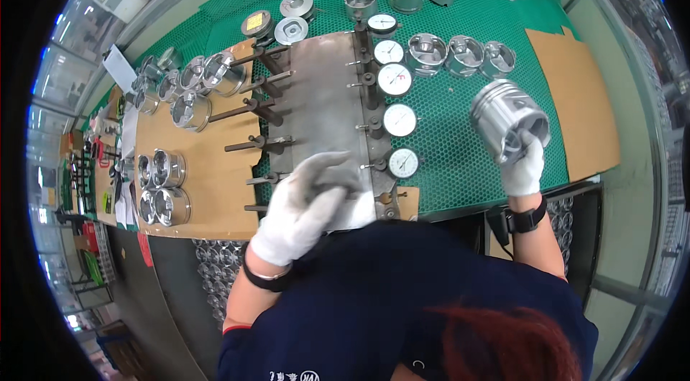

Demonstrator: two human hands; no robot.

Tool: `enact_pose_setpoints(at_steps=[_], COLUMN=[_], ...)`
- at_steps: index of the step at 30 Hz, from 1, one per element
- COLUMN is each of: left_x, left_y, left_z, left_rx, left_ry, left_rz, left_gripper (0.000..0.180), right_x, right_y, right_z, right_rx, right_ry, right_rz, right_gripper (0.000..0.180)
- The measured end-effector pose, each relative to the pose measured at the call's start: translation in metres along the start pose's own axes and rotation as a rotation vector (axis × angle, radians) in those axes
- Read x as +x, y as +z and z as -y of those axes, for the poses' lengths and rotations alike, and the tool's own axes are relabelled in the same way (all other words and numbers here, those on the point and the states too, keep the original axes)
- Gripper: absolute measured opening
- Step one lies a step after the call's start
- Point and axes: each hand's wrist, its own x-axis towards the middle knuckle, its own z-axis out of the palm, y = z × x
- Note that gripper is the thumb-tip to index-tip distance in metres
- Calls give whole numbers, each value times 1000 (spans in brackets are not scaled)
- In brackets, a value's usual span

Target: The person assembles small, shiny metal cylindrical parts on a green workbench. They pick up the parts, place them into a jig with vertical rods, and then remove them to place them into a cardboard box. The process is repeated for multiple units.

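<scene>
the fingers of my right hand (525,165), in a white glove, are clamped on a silver piston (503,111), at the rim of its hollow end. the piston is raised in front of these fingers and it is tilted, so its grooved end points away from them, to the upper left. the fingers of my left hand (298,212), also gloved in white, are apart and curved; they are over the near part of a grey metal plate (323,86). this hand is a little blurred, so i cannot tell if its fingertips touch the plate.

just to the right of my left fingers, a column of five round dial gauges (399,120) goes away from me along the plate. on the other edge of the plate, ahead and left of the same fingers, there is a row of dark metal holders (269,111) with rods.

beyond my right fingers, three pistons (465,55) stand side by side on the green mat (460,129). to the right of these fingers lies a brown cardboard sheet (575,108). farther to the left of my left fingers, more pistons (190,109) stand on another cardboard piece (215,172).
</scene>
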Motion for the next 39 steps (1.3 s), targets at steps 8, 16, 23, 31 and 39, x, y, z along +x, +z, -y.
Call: enact_pose_setpoints(at_steps=[8,16,23,31,39], left_x=[-63,-101,-128,-132,-119], left_y=[-3,-42,-188,-276,-293], left_z=[27,39,114,123,123], left_rx=[-11,-27,1183,1523,1474], left_ry=[-265,-318,-380,-800,-866], left_rz=[-656,-939,-1016,-935,-936], left_gripper=[37,40,63,44,43], right_x=[179,303,259,105,9], right_y=[-146,-179,-178,-184,-29], right_z=[-64,-92,-85,-47,29], right_rx=[6,-170,-40,-211,-352], right_ry=[429,471,258,301,221], right_rz=[-350,-441,-268,-40,40], right_gripper=[30,30,46,46,46])
